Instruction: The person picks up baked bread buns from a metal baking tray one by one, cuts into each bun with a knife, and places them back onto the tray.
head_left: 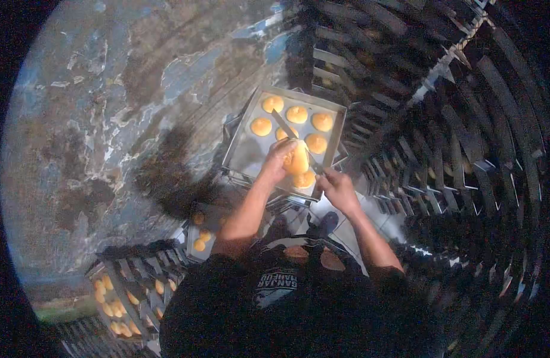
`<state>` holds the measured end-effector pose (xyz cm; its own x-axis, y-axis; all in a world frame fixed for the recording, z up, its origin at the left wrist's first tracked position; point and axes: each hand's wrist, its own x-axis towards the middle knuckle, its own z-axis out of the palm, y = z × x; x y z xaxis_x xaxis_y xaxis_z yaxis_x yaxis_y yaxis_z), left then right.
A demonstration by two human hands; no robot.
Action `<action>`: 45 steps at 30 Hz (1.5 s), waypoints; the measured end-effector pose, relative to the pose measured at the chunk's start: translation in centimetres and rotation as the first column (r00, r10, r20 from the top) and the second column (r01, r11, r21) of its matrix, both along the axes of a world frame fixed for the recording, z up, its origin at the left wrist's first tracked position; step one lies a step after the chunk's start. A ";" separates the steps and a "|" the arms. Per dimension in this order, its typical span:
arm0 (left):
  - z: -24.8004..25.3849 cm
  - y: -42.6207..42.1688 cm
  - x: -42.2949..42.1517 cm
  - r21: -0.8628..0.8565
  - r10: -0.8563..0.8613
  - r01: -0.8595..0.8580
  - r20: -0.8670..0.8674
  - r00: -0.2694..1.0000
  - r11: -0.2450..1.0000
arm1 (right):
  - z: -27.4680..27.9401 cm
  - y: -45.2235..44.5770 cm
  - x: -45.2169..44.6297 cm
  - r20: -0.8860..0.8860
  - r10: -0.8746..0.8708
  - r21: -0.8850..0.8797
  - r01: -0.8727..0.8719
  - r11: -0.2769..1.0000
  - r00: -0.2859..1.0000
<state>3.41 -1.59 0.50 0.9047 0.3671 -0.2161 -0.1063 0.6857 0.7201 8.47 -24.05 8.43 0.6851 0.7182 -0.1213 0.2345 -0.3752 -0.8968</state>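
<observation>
My left hand (281, 160) is closed around a golden bun (297, 160), holding it above a metal tray (245, 156). In my right hand (339, 190), at the tray's lower right corner, is the handle of a long knife (285, 124). Its blade runs up and left past the held bun, whose far side and the middle of the blade are partly hidden by my left hand. Several round buns (296, 114) lie on the tray, mostly in its upper and right parts; one (303, 179) sits just below the held bun.
Dark metal racks (460, 149) line the right side. At the lower left a rack holds several trays of buns (117, 308). Another tray with buns (202, 238) is low beside my left forearm. A stained, peeling wall (108, 119) stands on the left.
</observation>
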 end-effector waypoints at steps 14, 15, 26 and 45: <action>-1.2 1.5 -1.4 -0.051 0.057 -0.057 -0.004 0.998 0.997 | -0.7 1.6 -1.4 -0.155 0.038 -0.059 -0.047 0.997 0.987; -1.0 1.9 -1.4 -0.047 0.103 -0.102 0.019 0.995 0.994 | -0.8 1.2 -1.4 -0.157 0.038 -0.059 -0.048 0.997 0.987; -3.1 2.1 -2.2 -0.095 0.136 -0.143 -0.076 0.988 0.985 | -2.9 3.6 -2.3 -0.035 0.065 -0.052 -0.067 0.996 0.997; -11.3 8.3 -4.6 -0.331 0.302 -0.362 -0.218 0.928 0.872 | -12.0 6.6 -4.2 -0.282 0.134 -0.113 -0.171 0.979 0.950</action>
